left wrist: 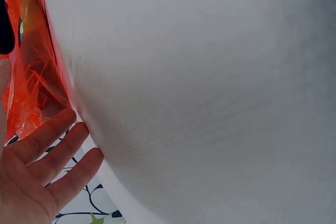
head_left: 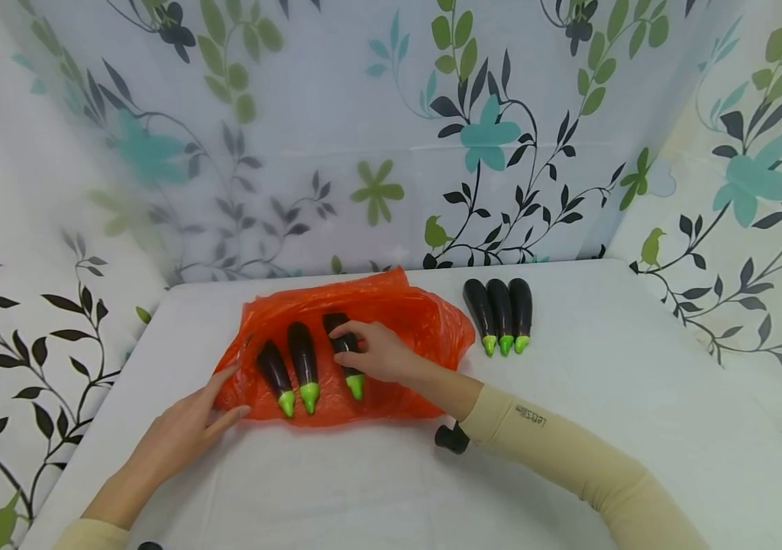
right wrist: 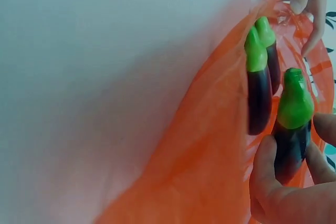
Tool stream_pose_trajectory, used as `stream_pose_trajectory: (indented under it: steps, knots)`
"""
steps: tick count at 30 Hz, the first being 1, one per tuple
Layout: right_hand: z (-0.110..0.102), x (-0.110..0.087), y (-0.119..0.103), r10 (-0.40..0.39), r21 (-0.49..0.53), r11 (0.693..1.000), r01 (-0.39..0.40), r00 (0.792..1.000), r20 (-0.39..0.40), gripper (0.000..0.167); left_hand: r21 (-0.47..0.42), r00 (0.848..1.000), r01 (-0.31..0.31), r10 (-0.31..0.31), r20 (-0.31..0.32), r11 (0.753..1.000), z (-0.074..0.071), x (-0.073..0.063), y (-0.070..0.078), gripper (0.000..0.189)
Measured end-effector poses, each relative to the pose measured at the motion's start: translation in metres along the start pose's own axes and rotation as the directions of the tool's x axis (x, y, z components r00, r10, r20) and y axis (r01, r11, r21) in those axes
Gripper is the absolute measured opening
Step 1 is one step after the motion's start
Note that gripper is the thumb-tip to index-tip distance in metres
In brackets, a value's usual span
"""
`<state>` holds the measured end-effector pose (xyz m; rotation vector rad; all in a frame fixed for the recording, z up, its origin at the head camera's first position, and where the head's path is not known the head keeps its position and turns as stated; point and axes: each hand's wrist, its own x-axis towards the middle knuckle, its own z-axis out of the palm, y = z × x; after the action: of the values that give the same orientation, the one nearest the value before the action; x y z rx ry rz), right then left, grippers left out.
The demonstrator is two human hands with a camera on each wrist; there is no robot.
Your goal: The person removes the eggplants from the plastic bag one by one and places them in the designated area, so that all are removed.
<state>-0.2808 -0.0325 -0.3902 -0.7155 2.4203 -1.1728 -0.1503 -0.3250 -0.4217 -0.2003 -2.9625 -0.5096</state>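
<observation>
An orange-red plastic bag (head_left: 391, 401) lies spread on the table with its mouth open. Inside it, toward the left, are two dark purple eggplants with green caps, one eggplant (head_left: 274, 374) beside another eggplant (head_left: 304, 363). Over the bag's middle my right hand (head_left: 380, 353) grips a third eggplant (head_left: 353, 378); the right wrist view shows thumb and fingers around its dark body, below the green cap (right wrist: 295, 100). At the bag's left edge my left hand (head_left: 181, 428) touches the plastic, its fingers spread and fairly straight, as the left wrist view (left wrist: 37, 177) also shows.
Three more eggplants (head_left: 501, 309) lie side by side on the white table (head_left: 604, 367), right of the bag. A small black object (head_left: 451, 438) sits near the right forearm. Behind the table hangs a leaf-patterned curtain (head_left: 336, 137).
</observation>
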Motion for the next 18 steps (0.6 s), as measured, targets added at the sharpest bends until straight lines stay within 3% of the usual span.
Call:
stream_pose_trajectory:
  steps: [18]
  knots:
    - [-0.009,-0.045,0.008,-0.057,0.09,0.995,0.05,0.995,0.078,0.042,0.004,1.0,0.012,-0.012,0.002,1.0,0.0,-0.002,0.002,0.071]
